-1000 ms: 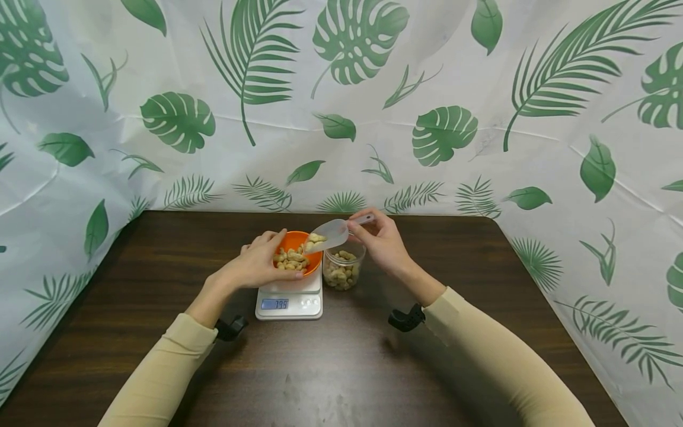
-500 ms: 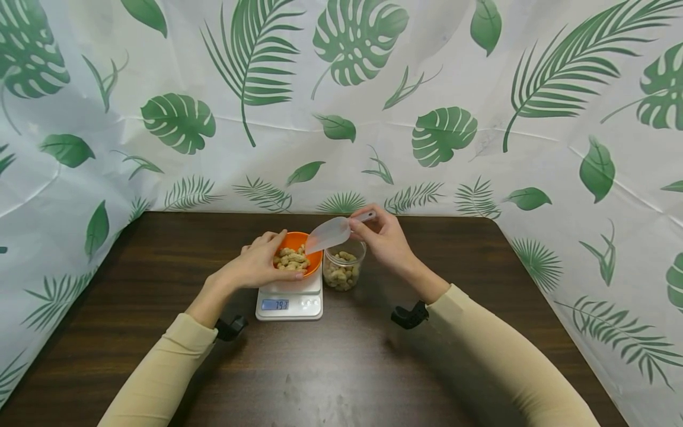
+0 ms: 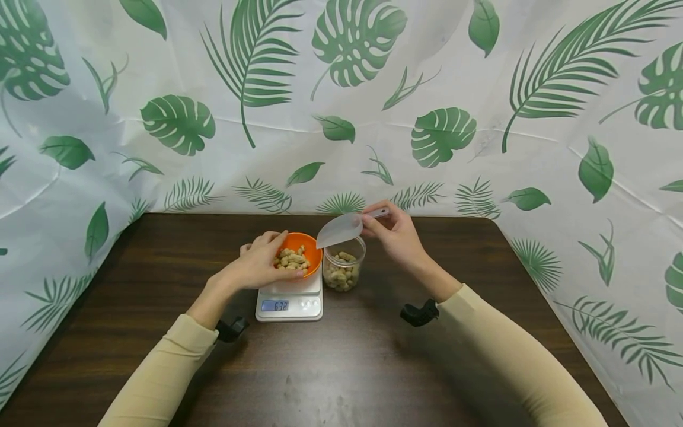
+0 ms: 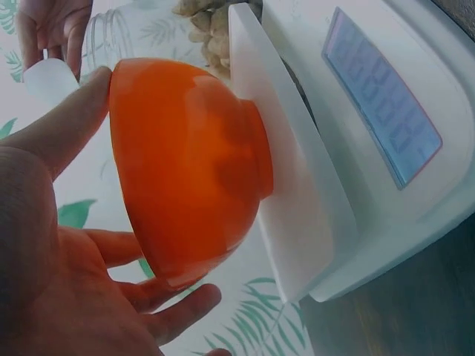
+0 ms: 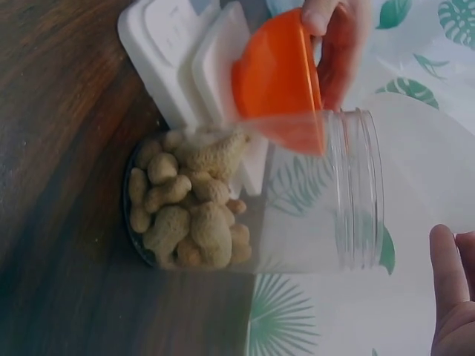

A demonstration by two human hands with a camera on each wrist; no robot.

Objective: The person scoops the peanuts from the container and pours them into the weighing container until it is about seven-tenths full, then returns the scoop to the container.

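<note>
An orange bowl point(image 3: 313, 248) with peanuts point(image 3: 291, 260) in it sits on a white digital kitchen scale point(image 3: 293, 307). My left hand point(image 3: 258, 264) holds the bowl by its rim, thumb on one side and fingers on the other, as the left wrist view shows. My right hand point(image 3: 397, 234) pinches the handle of a translucent plastic scoop point(image 3: 340, 230), above the mouth of a clear jar point(image 5: 297, 215). No peanuts are visible in the scoop, whose tip is close to the bowl's right rim. In the right wrist view peanuts point(image 5: 197, 200) fill the jar's lower part.
The jar stands directly right of the scale on a dark wood table point(image 3: 341, 367). Behind the table hangs a white cloth point(image 3: 373, 136) printed with green leaves. The scale's display point(image 3: 274, 305) is lit.
The scoop has tipped its peanuts into the bowl, then moved right and slightly up, away from it, with my right hand. The scale's digits have changed. My left hand stays in place.
</note>
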